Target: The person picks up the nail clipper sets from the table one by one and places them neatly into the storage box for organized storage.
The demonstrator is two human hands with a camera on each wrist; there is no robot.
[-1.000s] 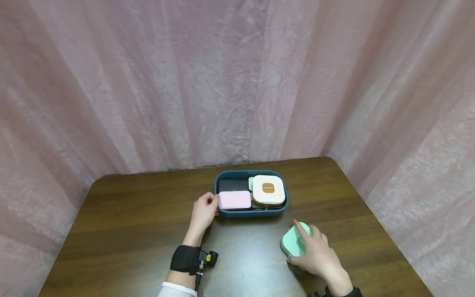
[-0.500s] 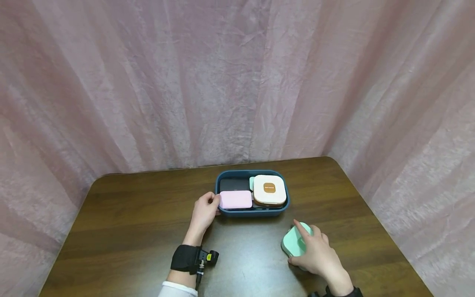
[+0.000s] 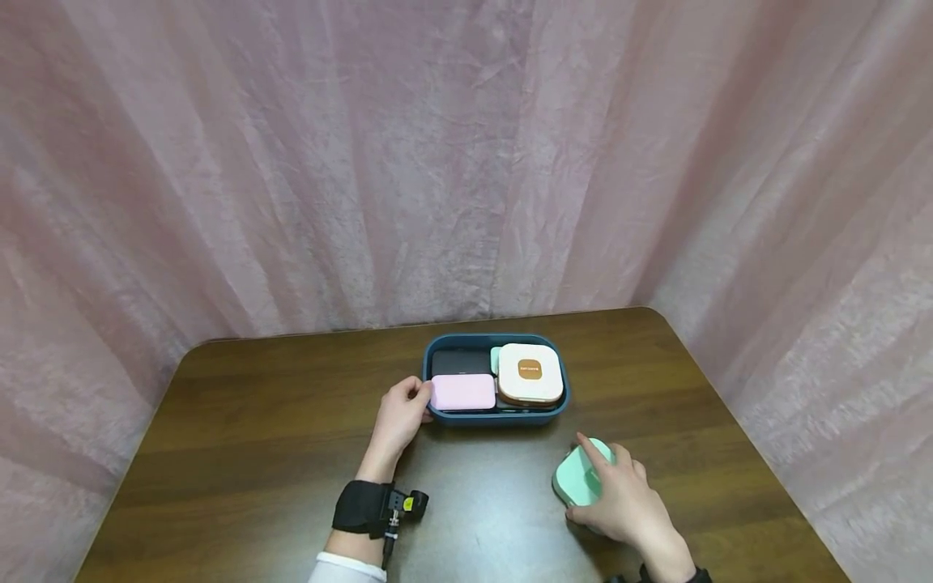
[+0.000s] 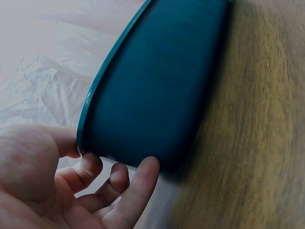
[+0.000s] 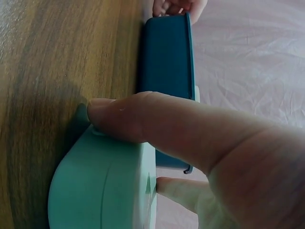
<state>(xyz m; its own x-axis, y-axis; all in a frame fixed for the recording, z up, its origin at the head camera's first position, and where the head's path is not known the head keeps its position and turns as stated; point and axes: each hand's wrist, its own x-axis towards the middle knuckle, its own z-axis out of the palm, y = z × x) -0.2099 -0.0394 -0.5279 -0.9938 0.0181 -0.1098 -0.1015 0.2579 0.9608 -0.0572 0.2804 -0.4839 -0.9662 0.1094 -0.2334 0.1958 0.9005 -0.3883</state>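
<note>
A dark blue bin (image 3: 496, 419) stands on the table toward its far edge. My left hand (image 3: 399, 414) holds the bin's left end; in the left wrist view the thumb meets the rim and the fingers (image 4: 145, 176) curl against the end wall. Nearer to me on the right, my right hand (image 3: 619, 502) grips a mint green rounded-square case (image 3: 574, 479) lying on the wood. In the right wrist view the thumb (image 5: 128, 117) presses one side of this case (image 5: 81, 191), a finger touches its top face, and a seam runs along its edge. The palm hides part of it.
Inside the bin lie a pink rounded box (image 3: 462, 392), a white square case (image 3: 530, 380) with a brown label, a flat black item (image 3: 461, 362) and a bit of mint green. The brown wooden table (image 3: 255, 453) ends at a pink curtain (image 3: 437, 162).
</note>
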